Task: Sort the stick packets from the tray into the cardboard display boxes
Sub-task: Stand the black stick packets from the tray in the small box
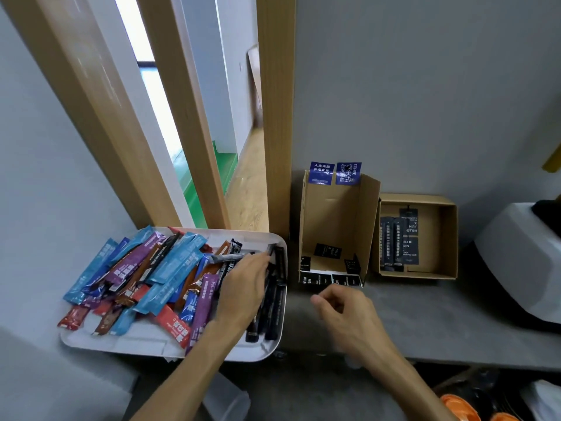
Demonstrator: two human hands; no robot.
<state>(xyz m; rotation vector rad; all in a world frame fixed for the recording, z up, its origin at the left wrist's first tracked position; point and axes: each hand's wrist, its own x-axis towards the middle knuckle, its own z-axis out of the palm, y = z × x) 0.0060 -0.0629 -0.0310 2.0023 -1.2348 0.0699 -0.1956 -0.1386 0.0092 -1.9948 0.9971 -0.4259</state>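
Observation:
A white tray [145, 341] at the left holds a heap of stick packets [158, 275] in blue, purple, red and brown, with black stick packets [274, 305] along its right side. My left hand [243, 290] reaches into the tray's right part, its fingertips pinching a black packet near the rim. My right hand [343, 311] hovers over the grey counter in front of the tall cardboard display box [334, 220], fingers loosely curled, holding nothing. That box looks empty inside. A lower cardboard box [446, 235] to its right holds a few black packets.
A grey wall rises behind the boxes, and a wooden door frame [276, 117] stands behind the tray. A white appliance [522, 262] sits at the far right of the grey counter [425, 323]. Orange objects [461, 408] lie below the counter edge.

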